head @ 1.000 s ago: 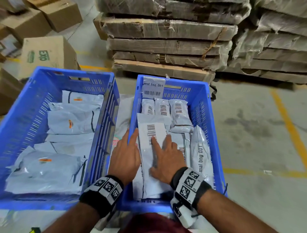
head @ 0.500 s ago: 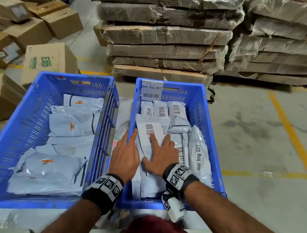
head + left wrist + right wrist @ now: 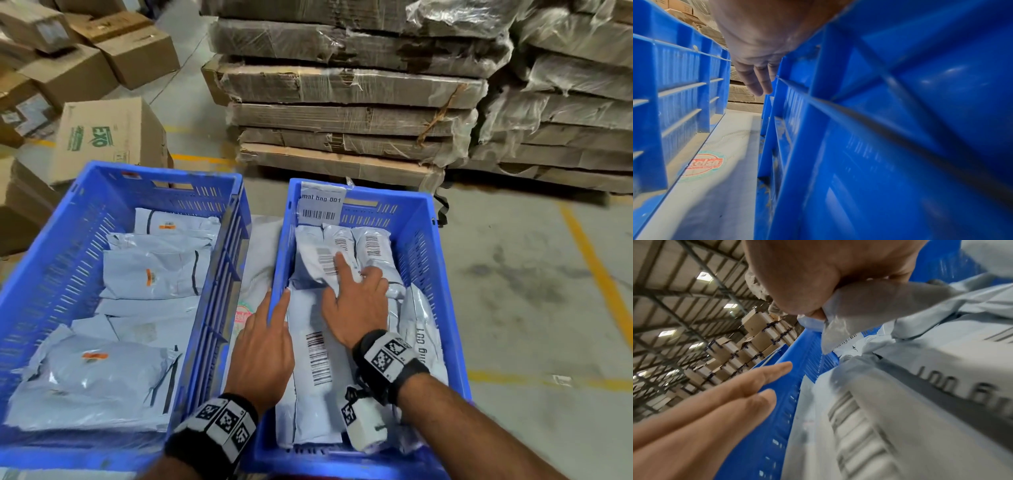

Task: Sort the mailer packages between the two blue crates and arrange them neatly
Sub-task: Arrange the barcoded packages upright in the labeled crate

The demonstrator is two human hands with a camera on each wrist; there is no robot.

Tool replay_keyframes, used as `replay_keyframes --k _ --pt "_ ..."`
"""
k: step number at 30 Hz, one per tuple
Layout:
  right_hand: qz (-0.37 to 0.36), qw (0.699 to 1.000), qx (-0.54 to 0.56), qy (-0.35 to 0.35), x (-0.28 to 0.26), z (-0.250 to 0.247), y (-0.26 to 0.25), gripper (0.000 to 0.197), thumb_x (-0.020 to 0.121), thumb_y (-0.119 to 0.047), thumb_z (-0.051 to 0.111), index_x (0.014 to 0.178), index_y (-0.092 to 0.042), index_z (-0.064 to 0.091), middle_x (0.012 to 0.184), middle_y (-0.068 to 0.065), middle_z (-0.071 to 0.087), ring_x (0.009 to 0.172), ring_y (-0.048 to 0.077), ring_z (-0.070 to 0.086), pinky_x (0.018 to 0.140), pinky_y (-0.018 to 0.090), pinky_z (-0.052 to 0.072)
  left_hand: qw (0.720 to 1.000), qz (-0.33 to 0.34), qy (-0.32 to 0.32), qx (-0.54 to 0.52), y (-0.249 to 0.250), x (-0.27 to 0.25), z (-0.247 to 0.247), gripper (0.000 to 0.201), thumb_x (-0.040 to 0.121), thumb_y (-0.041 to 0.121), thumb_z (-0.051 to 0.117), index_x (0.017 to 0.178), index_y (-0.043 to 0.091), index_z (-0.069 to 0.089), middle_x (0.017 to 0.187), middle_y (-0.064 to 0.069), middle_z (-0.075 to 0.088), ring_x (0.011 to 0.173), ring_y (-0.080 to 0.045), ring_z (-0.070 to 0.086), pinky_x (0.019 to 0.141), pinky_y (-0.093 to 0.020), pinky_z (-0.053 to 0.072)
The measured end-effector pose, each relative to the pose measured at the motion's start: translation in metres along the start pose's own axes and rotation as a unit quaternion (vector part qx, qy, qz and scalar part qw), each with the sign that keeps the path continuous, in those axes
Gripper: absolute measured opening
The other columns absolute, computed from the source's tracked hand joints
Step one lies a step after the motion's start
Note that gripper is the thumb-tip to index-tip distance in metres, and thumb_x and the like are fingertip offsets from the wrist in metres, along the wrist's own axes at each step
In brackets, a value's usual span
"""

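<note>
Two blue crates stand side by side. The left crate [image 3: 51, 260] holds several grey mailers [image 3: 154, 274] with orange labels. The right crate [image 3: 442, 274] holds several white mailers with barcodes. My right hand [image 3: 356, 301] pinches one barcoded mailer [image 3: 318, 263] near the crate's far left and holds it tilted, index finger stretched over it. The right wrist view shows thumb and fingers [image 3: 818, 280] pinching its plastic [image 3: 869, 305]. Below it lies a long barcoded mailer [image 3: 318, 359]. My left hand [image 3: 274, 308] rests with straight fingers [image 3: 756, 78] on the right crate's left rim.
A label card [image 3: 320, 205] reading "mal bng 001" leans on the right crate's far wall. A white sack with a red logo [image 3: 705, 162] lies under the gap between the crates. Wrapped cardboard stacks [image 3: 342, 113] stand behind, loose boxes [image 3: 109, 137] at back left.
My right hand has moved toward the far end of the right crate, taking the top mailer with it and uncovering the long barcoded mailer. The left hand stays at the rim.
</note>
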State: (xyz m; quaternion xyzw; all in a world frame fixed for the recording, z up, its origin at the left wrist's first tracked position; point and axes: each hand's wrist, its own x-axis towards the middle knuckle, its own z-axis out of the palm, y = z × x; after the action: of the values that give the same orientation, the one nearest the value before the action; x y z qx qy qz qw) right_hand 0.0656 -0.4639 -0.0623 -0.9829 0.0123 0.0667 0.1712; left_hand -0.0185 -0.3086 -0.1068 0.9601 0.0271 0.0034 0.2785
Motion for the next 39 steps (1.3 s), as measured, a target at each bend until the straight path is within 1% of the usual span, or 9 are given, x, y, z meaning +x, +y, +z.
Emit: replay_keyframes --k 2,5,10,13,19,25,32,36,39 --pt "0.024 0.999 0.023 0.020 0.022 0.002 -0.008 0.074 0.087 -0.058 0.023 0.157 -0.034 0.019 0.137 0.017 0.028 0.120 0.035 0.031 0.101 0.044 0.034 1.000 0.002 -0.002 -0.007 0.000 0.000 0.000 0.057 0.104 0.025 0.026 0.160 0.030 0.019 0.160 0.001 0.033 0.139 -0.016 0.039 0.111 -0.022 0.023" --pt "0.063 0.997 0.037 0.008 0.054 0.017 -0.024 0.071 0.095 -0.051 0.044 0.158 -0.034 0.014 0.146 0.019 0.022 0.126 0.038 0.030 0.105 0.046 0.034 1.000 0.006 -0.003 -0.007 -0.001 0.000 0.000 0.059 0.101 0.026 0.028 0.160 0.029 0.023 0.155 -0.001 0.041 0.128 -0.019 0.047 0.101 -0.027 0.034" --pt "0.021 0.989 0.015 -0.142 0.090 0.043 -0.035 0.088 0.090 -0.065 0.047 0.158 -0.036 -0.001 0.161 0.026 -0.007 0.146 0.044 0.006 0.115 0.053 0.020 1.000 0.003 -0.006 -0.010 -0.004 0.001 0.003 0.060 0.101 0.024 0.031 0.160 0.029 0.021 0.156 -0.005 0.040 0.136 -0.021 0.044 0.106 -0.034 0.040" --pt "-0.011 0.985 -0.020 -0.173 0.097 0.051 -0.027 0.081 0.092 -0.069 0.036 0.158 -0.038 0.000 0.163 0.022 -0.013 0.150 0.042 -0.001 0.119 0.052 0.012 1.000 0.015 -0.008 -0.016 -0.004 0.002 0.002 0.059 0.102 0.022 0.033 0.160 0.024 0.024 0.156 -0.009 0.041 0.136 -0.024 0.046 0.106 -0.037 0.044" --pt "-0.049 0.984 -0.108 -0.134 0.107 0.081 -0.028 0.073 0.101 -0.055 0.031 0.159 -0.028 -0.004 0.162 0.027 -0.002 0.149 0.043 0.008 0.118 0.053 0.012 0.999 0.023 -0.012 -0.024 -0.005 0.003 0.002 0.057 0.104 0.025 0.031 0.161 0.025 0.022 0.160 -0.009 0.034 0.144 -0.024 0.038 0.112 -0.039 0.041" --pt "-0.065 0.972 -0.146 -0.174 0.125 0.088 -0.027 0.077 0.099 -0.056 0.036 0.159 -0.024 0.000 0.156 0.023 0.017 0.141 0.040 0.020 0.114 0.052 0.019 1.000 0.017 -0.017 -0.017 -0.001 0.003 -0.002 0.057 0.103 0.025 0.032 0.160 0.021 0.025 0.157 -0.011 0.039 0.139 -0.026 0.043 0.107 -0.042 0.045" --pt "-0.089 0.976 -0.031 -0.194 0.111 0.008 -0.012 0.074 0.097 -0.060 0.041 0.159 -0.030 0.014 0.159 0.021 0.016 0.146 0.039 0.018 0.117 0.050 0.022 1.000 0.004 -0.016 -0.017 -0.007 0.007 0.005 0.059 0.099 0.020 0.035 0.157 0.019 0.030 0.156 -0.012 0.040 0.133 -0.030 0.046 0.106 -0.044 0.044" --pt "-0.135 0.978 0.046 -0.152 0.062 -0.028 0.009 0.064 0.097 -0.048 0.050 0.154 -0.027 0.029 0.144 0.014 0.038 0.132 0.033 0.044 0.108 0.043 0.040 1.000 0.005 -0.011 -0.024 -0.007 0.005 0.006 0.059 0.100 0.024 0.033 0.158 0.022 0.028 0.158 -0.009 0.037 0.138 -0.027 0.041 0.110 -0.042 0.038" --pt "-0.168 0.964 0.003 -0.206 0.008 -0.038 0.022 0.068 0.094 -0.051 0.055 0.152 -0.025 0.029 0.132 0.010 0.047 0.118 0.029 0.055 0.095 0.038 0.047 1.000 0.007 -0.011 -0.005 -0.005 0.004 0.005 0.059 0.101 0.026 0.030 0.159 0.024 0.025 0.160 -0.006 0.034 0.137 -0.028 0.042 0.109 -0.043 0.037"
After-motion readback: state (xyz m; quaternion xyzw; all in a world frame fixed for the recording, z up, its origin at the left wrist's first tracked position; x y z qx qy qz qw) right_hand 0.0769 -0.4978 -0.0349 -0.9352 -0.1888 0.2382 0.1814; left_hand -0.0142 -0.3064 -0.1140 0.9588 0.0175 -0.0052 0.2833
